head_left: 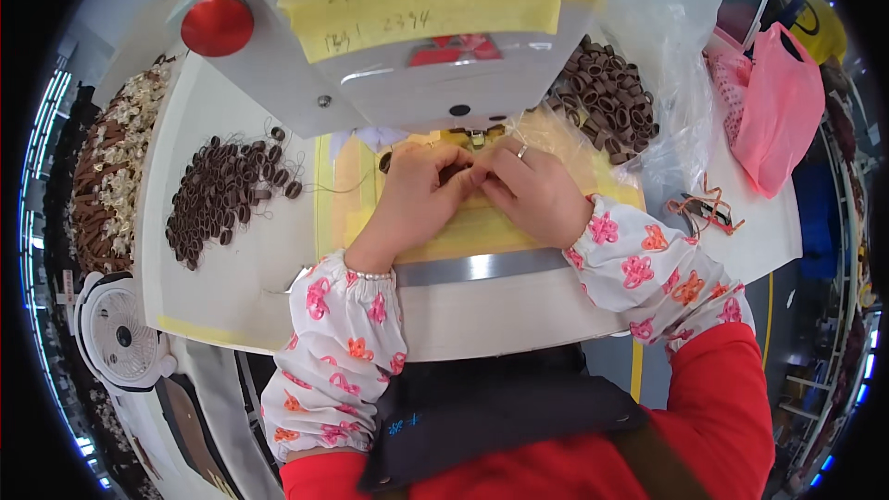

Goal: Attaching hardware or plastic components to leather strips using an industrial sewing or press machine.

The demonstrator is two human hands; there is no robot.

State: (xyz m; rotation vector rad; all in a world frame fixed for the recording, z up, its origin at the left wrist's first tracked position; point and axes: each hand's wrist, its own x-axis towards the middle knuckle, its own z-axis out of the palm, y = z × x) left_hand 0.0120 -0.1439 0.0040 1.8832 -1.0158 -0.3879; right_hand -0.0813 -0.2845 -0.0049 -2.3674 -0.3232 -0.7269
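My left hand (417, 190) and my right hand (532, 187) meet fingertip to fingertip just in front of the sewing machine (444, 83). Both are closed in a pinch; whatever they hold is hidden by the fingers. The machine's presser foot (478, 138) shows just beyond them, over a yellow-covered work plate (472, 239). Beside my left hand sits a small dark brown loop (385, 163). A thin thread (338, 189) runs from there toward a pile of brown fabric loops (222, 190), with loose thread ends, on the white table (222, 301).
More brown loops (616, 97) lie on clear plastic (681, 65) at the right. Thread snips (704, 211) with an orange cord rest near my right forearm. A pink bag (778, 111) stands behind them. A white fan (122, 333) is off the table's left edge.
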